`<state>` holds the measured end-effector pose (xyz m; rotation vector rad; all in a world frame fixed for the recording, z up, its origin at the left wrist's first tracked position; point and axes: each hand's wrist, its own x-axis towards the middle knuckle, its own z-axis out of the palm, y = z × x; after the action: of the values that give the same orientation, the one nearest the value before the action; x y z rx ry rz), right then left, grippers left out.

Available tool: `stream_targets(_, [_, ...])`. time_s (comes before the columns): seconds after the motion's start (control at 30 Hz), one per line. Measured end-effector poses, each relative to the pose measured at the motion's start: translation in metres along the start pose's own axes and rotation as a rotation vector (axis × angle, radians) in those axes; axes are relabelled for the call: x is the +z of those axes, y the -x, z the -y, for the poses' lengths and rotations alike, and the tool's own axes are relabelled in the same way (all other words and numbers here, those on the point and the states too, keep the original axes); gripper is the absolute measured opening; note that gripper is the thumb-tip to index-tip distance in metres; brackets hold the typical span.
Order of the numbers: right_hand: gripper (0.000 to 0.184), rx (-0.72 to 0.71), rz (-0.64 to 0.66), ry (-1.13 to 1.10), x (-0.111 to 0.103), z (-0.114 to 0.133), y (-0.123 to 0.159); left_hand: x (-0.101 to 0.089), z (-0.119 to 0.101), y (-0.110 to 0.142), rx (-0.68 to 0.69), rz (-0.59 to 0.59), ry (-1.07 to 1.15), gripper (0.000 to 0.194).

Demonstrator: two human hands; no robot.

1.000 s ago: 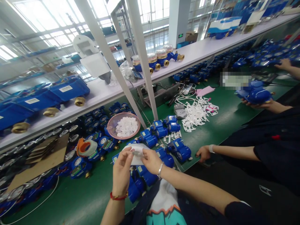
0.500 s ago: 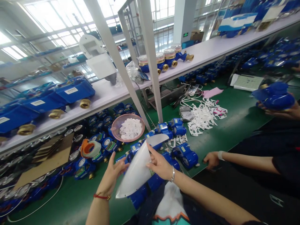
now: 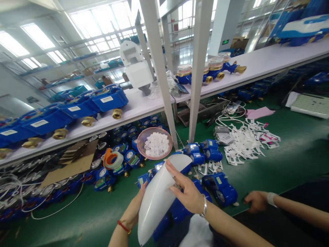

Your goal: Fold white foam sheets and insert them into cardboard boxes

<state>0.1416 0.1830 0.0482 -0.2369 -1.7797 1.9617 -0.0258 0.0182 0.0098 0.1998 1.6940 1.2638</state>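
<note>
A curled, glossy white sheet (image 3: 156,197) is held upright at a slant in front of me. My right hand (image 3: 189,190) pinches its right side between thumb and fingers. At the sheet's left edge is my left hand (image 3: 135,206), thumb up along it; its other fingers are hidden behind the sheet. Beneath and beyond the sheet lie several blue water meters (image 3: 221,188), partly covered by it. A pink bowl (image 3: 140,145) of small white caps (image 3: 158,144) stands past the sheet. Small white plastic frames (image 3: 203,168) lie beside the meters.
A heap of white plastic frames (image 3: 244,142) lies to the right, near a laptop (image 3: 185,116). Another person's hand (image 3: 257,201) rests at the bench edge. Metal posts (image 3: 197,79) and a shelf (image 3: 136,106) with meters rise behind. Tape rolls (image 3: 114,161) and cardboard (image 3: 69,168) are left.
My left hand, apart from the sheet with fingers spread before, has come to its left edge. The sheet has tipped more upright. The view has turned left.
</note>
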Motion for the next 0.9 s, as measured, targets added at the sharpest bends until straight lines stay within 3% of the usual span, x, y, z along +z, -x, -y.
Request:
stream_targets(0.07, [0.057, -0.041, 0.053, 0.064, 0.005, -0.004, -0.003, -0.004, -0.002, 0.005, -0.027, 0.065, 0.16, 0.077])
stream_targets(0.13, [0.056, -0.028, 0.08, 0.111, 0.008, -0.013, -0.007, -0.014, -0.012, 0.008, 0.113, -0.015, 0.182, 0.087])
stream_targets(0.3, [0.065, 0.152, 0.092, 0.106, 0.013, -0.045, -0.012, -0.071, -0.056, -0.001, 0.658, -0.607, -0.269, 0.101])
stream_targets(0.4, [0.058, 0.297, 0.054, 0.102, 0.013, -0.06, -0.007, -0.111, -0.079, -0.022, 0.845, -0.772, -0.523, 0.105])
stream_targets(0.5, [0.049, 0.401, 0.03, 0.132, 0.009, -0.071, 0.002, -0.136, -0.094, -0.057, 0.829, -0.839, -0.72, 0.104])
stream_targets(0.63, [0.042, 0.466, -0.006, 0.151, -0.001, -0.087, 0.019, -0.151, -0.097, -0.115, 0.689, -0.852, -0.856, 0.101])
stream_targets(0.77, [0.039, 0.504, -0.069, 0.134, -0.011, -0.101, 0.034, -0.176, -0.094, -0.166, 0.536, -0.901, -0.909, 0.101])
stream_targets(0.9, [0.037, 0.539, -0.149, 0.136, -0.017, -0.101, 0.04, -0.206, -0.102, -0.2, 0.437, -0.954, -0.861, 0.108])
